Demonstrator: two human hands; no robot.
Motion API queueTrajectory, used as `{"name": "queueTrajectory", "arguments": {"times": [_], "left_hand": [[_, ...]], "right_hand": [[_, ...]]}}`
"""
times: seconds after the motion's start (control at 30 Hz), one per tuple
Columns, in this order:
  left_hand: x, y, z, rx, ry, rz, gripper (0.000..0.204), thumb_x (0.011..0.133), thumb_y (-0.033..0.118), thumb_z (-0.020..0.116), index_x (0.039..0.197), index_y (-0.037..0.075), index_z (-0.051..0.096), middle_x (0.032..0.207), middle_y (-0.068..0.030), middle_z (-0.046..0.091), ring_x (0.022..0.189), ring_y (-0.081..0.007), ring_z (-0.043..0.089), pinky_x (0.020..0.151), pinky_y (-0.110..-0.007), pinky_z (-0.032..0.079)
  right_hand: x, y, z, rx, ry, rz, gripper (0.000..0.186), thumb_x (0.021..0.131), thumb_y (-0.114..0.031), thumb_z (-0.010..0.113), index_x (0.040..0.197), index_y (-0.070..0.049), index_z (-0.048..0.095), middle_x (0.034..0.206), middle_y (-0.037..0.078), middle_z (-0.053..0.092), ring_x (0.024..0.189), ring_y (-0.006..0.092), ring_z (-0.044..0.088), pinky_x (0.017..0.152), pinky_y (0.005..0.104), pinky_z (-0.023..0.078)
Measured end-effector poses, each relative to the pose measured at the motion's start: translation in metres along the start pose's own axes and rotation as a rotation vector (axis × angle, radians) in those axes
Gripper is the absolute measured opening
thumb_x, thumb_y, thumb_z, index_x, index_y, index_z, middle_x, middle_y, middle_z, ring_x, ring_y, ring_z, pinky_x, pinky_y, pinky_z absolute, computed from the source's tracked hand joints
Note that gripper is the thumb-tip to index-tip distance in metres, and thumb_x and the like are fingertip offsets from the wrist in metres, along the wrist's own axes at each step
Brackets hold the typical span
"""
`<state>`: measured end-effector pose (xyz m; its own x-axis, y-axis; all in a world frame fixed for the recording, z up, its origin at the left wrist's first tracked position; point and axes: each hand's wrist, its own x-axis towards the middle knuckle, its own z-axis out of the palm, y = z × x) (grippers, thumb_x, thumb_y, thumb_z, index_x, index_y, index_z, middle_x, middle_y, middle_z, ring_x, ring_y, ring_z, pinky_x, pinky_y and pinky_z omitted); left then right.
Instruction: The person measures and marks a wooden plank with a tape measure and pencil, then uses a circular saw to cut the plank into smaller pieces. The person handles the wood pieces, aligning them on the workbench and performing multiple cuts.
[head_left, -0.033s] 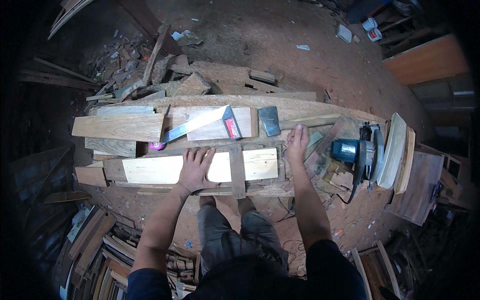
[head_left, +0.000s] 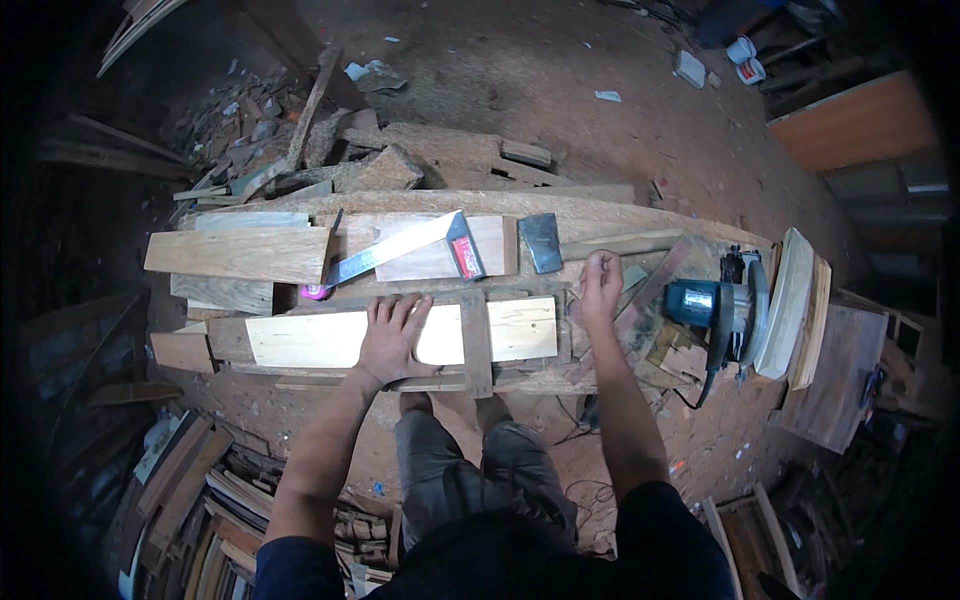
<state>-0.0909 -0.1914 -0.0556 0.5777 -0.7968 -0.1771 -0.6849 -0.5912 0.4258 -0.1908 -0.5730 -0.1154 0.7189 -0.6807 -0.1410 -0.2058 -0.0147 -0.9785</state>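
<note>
My left hand [head_left: 395, 340] lies on a pale board [head_left: 300, 342], fingers spread and thumb toward its near edge. A darker short batten [head_left: 475, 350] crosses that board to the right of the hand. My right hand [head_left: 600, 285] is closed just below the axe handle [head_left: 640, 241], with whatever its fingers may hold hidden. The axe head [head_left: 540, 243] lies left of it. A metal try square [head_left: 410, 245] rests on a plank [head_left: 500, 240], beside a pink tape measure [head_left: 314, 291]. A circular saw [head_left: 710, 305] stands at the right of the workbench [head_left: 420, 202].
Stacked boards [head_left: 235, 255] lie at the bench's left, pale offcuts [head_left: 785, 300] at its right end. Wood scraps [head_left: 380, 170] lie beyond the bench. A lumber pile [head_left: 205, 480] is at lower left, a cable [head_left: 590, 495] on the floor, white buckets [head_left: 745, 60] at the back.
My right hand has shifted slightly to the right, its fingers a little more curled. My left hand is where it was on the board.
</note>
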Motion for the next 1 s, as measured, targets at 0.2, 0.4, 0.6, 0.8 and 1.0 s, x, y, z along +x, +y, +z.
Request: {"name": "queueTrajectory", "arguments": {"times": [0.2, 0.4, 0.6, 0.8, 1.0], "left_hand": [[-0.004, -0.007, 0.0, 0.019, 0.043, 0.056, 0.126, 0.062, 0.077, 0.078, 0.159, 0.006, 0.04, 0.147, -0.0219, 0.049, 0.132, -0.0456, 0.045, 0.113, -0.065, 0.03], [-0.017, -0.014, -0.012, 0.012, -0.027, 0.024, 0.126, 0.064, 0.074, 0.077, 0.162, 0.007, 0.034, 0.154, -0.0213, 0.045, 0.139, -0.0426, 0.041, 0.12, -0.06, 0.024], [-0.015, -0.006, -0.008, -0.024, 0.048, 0.053, 0.127, 0.061, 0.074, 0.079, 0.162, 0.008, 0.037, 0.152, -0.0203, 0.049, 0.136, -0.0426, 0.044, 0.117, -0.058, 0.028], [-0.015, 0.004, -0.015, 0.033, 0.025, 0.053, 0.131, 0.058, 0.078, 0.079, 0.161, 0.008, 0.039, 0.15, -0.0216, 0.049, 0.133, -0.0435, 0.045, 0.115, -0.058, 0.031], [-0.013, 0.008, -0.017, 0.037, 0.011, 0.082, 0.127, 0.06, 0.077, 0.08, 0.16, 0.008, 0.042, 0.143, -0.0207, 0.054, 0.13, -0.0427, 0.047, 0.112, -0.056, 0.033]], "right_hand": [[-0.038, -0.11, 0.009, -0.976, -0.931, -0.405, 0.119, 0.066, -0.053, 0.092, 0.156, 0.002, 0.037, 0.155, 0.023, 0.041, 0.148, 0.0411, 0.036, 0.124, 0.053, 0.029], [-0.057, -0.084, 0.045, -1.175, -1.077, -0.502, 0.128, 0.058, -0.054, 0.092, 0.157, 0.001, 0.033, 0.157, 0.02, 0.041, 0.142, 0.0395, 0.042, 0.122, 0.0542, 0.028], [-0.054, -0.073, 0.035, -1.193, -1.075, -0.493, 0.13, 0.053, -0.056, 0.091, 0.156, 0.0, 0.034, 0.154, 0.02, 0.045, 0.138, 0.0387, 0.046, 0.119, 0.0553, 0.031], [-0.05, -0.083, 0.033, -1.251, -1.097, -0.555, 0.13, 0.057, -0.06, 0.091, 0.155, 0.003, 0.033, 0.153, 0.023, 0.047, 0.141, 0.0395, 0.048, 0.124, 0.0556, 0.025], [-0.056, -0.079, 0.024, -1.222, -1.084, -0.533, 0.129, 0.058, -0.058, 0.091, 0.157, 0.0, 0.032, 0.153, 0.023, 0.046, 0.144, 0.0379, 0.045, 0.125, 0.0566, 0.022]]}}
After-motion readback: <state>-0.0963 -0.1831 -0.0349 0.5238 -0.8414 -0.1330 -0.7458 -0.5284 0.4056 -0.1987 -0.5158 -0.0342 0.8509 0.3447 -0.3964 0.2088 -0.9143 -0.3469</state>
